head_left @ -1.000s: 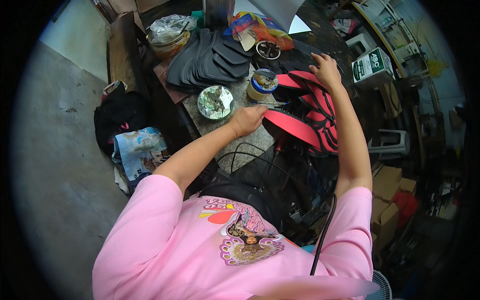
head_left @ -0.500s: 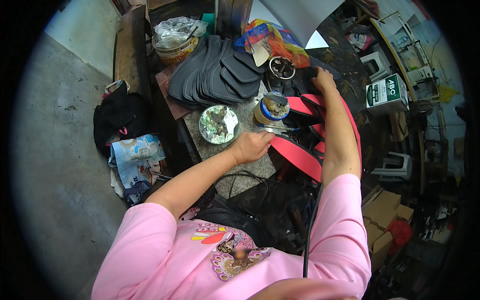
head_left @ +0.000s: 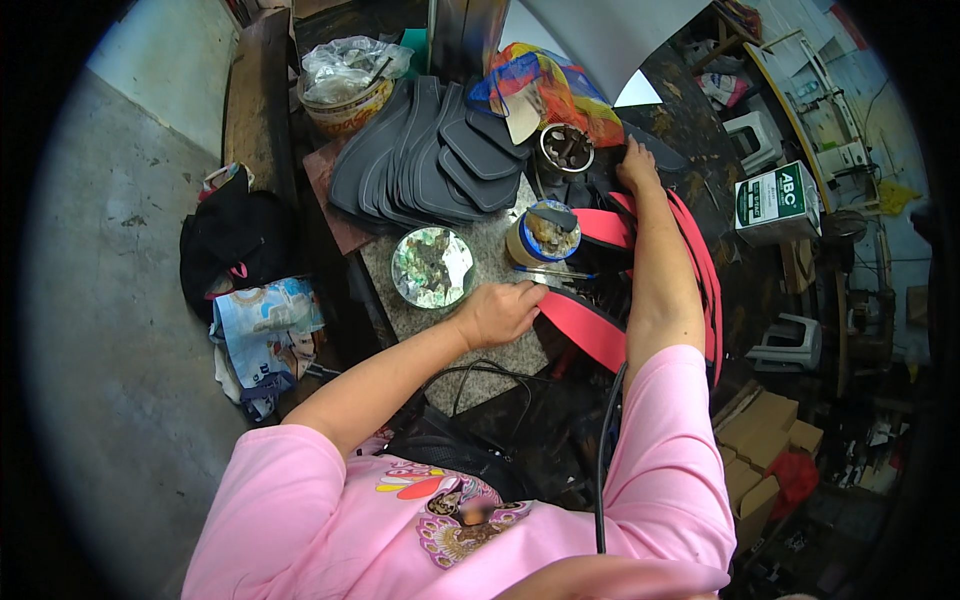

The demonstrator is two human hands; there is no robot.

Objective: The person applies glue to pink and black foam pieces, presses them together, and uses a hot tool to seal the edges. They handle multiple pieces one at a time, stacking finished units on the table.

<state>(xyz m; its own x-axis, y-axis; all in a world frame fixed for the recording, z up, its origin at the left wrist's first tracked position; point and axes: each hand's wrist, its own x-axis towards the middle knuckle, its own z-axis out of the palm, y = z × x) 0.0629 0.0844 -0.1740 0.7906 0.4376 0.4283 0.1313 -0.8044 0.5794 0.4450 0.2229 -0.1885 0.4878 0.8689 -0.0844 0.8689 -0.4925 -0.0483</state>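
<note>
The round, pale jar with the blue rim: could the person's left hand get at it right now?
Probably yes: the left hand is close to the jar, with a slim, blue, pen-like stick between. But that hand holds a flat, pink, black-edged strip, which it might need to release.

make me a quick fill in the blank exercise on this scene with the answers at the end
The reddish-pink strip has its near end pinched by the ____ hand.
The hand closer to the colourful net bag is the ____ one.
The jar beside the round dish has a ____ rim.
The person's shirt is mainly ____.

Missing words: left; right; blue; pink
</note>
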